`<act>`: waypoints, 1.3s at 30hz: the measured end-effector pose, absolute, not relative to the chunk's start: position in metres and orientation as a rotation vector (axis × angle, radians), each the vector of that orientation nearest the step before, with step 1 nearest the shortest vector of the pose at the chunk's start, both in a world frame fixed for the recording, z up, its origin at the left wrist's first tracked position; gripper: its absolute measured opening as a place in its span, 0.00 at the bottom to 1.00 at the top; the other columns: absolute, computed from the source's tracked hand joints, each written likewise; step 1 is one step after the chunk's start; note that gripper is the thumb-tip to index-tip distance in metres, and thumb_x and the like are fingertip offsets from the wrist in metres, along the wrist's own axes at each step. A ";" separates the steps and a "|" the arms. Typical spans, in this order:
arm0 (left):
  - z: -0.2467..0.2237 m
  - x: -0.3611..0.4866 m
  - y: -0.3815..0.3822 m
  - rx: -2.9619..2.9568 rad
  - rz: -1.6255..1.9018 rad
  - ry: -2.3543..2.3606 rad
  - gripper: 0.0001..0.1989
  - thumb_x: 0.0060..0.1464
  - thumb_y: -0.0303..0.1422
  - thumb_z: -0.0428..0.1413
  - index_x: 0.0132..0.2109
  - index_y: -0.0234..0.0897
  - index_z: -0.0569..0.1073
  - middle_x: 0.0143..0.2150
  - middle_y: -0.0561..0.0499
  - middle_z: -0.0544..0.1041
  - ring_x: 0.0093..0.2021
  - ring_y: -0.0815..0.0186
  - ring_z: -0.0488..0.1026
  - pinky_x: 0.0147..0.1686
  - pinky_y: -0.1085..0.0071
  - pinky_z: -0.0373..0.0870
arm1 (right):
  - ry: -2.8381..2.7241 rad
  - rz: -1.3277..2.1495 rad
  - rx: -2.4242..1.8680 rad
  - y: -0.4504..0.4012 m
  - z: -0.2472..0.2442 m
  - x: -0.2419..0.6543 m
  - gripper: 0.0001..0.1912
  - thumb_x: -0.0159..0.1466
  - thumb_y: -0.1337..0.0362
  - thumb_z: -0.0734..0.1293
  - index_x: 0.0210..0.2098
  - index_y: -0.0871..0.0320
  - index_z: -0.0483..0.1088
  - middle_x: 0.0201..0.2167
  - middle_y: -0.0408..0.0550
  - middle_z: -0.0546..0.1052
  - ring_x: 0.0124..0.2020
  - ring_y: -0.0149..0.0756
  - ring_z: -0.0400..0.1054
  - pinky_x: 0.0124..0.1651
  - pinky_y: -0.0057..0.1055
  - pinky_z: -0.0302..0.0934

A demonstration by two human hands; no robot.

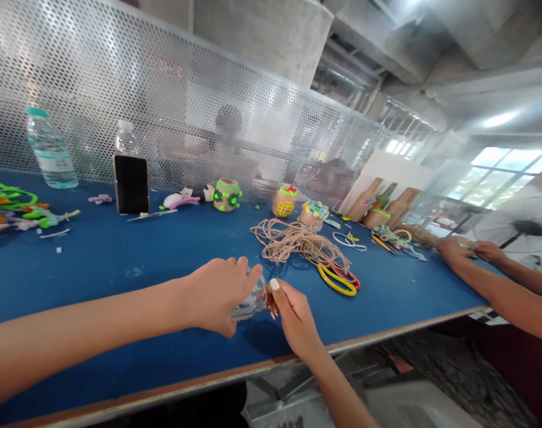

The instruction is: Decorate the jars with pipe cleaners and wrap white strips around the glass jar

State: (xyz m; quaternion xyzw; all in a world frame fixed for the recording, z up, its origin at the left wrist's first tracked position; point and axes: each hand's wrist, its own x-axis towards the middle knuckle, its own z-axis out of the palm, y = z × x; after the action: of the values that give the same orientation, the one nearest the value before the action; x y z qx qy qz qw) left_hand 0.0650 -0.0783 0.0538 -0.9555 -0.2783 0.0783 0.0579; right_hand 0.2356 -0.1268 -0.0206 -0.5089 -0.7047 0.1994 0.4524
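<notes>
My left hand (221,291) is wrapped round a clear glass jar (253,302), tilted on its side just above the blue table. My right hand (293,312) is closed at the jar's right end, thumb and fingers pinched together. A small reddish-brown bit shows between its fingers, but its kind is hidden. Just beyond my hands lies a loose tangle of tan twine (288,241). Scissors (337,282) with yellow and red handles lie by the twine, their blades out of sight under it.
Decorated jars (227,196), a dark-screened phone (131,185) and a water bottle (54,151) stand along the perforated metal screen (163,89). Colourful pipe cleaners (16,208) lie at far left. Twine-wrapped bottles (364,201) stand at right, near another person's hands (458,248).
</notes>
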 end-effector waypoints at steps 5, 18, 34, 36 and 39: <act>0.055 0.065 -0.079 -2.899 0.213 -0.857 0.44 0.41 0.36 0.62 0.64 0.24 0.56 0.51 0.32 0.69 0.44 0.47 0.74 0.38 0.58 0.74 | -1.773 0.287 -1.286 -0.127 -0.025 0.227 0.14 0.68 0.62 0.57 0.27 0.57 0.59 0.24 0.42 0.64 0.27 0.30 0.58 0.30 0.27 0.51; 0.056 0.064 -0.078 -2.914 0.301 -0.852 0.49 0.43 0.38 0.62 0.67 0.25 0.50 0.60 0.27 0.63 0.53 0.44 0.69 0.46 0.56 0.71 | -1.954 -0.305 -1.374 -0.123 -0.031 0.224 0.13 0.67 0.71 0.51 0.28 0.55 0.56 0.24 0.46 0.67 0.24 0.34 0.60 0.28 0.29 0.50; 0.058 0.065 -0.077 -2.921 0.268 -0.855 0.49 0.40 0.37 0.63 0.66 0.24 0.53 0.55 0.29 0.68 0.46 0.45 0.73 0.41 0.56 0.73 | -2.102 -0.225 -1.316 -0.115 -0.025 0.237 0.12 0.68 0.70 0.50 0.28 0.55 0.55 0.23 0.46 0.67 0.23 0.34 0.61 0.27 0.29 0.50; 0.059 0.065 -0.077 -2.922 0.291 -0.856 0.49 0.41 0.37 0.63 0.67 0.24 0.51 0.56 0.29 0.67 0.47 0.45 0.73 0.41 0.57 0.73 | -2.060 -0.121 -1.276 -0.115 -0.026 0.237 0.13 0.68 0.69 0.50 0.28 0.55 0.54 0.23 0.45 0.66 0.23 0.33 0.60 0.27 0.28 0.50; 0.060 0.065 -0.077 -2.924 0.324 -0.864 0.50 0.42 0.38 0.63 0.67 0.25 0.50 0.57 0.30 0.66 0.49 0.46 0.73 0.43 0.57 0.73 | -1.983 0.001 -1.220 -0.115 -0.028 0.235 0.13 0.69 0.67 0.50 0.28 0.55 0.53 0.22 0.43 0.65 0.22 0.32 0.58 0.27 0.28 0.49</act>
State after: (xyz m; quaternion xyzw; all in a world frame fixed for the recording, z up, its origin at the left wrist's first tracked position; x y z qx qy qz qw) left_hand 0.0648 -0.0767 0.0601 -0.9530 -0.2816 0.1055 0.0378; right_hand 0.2348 -0.1155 -0.0279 -0.4812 -0.7824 0.0003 0.3954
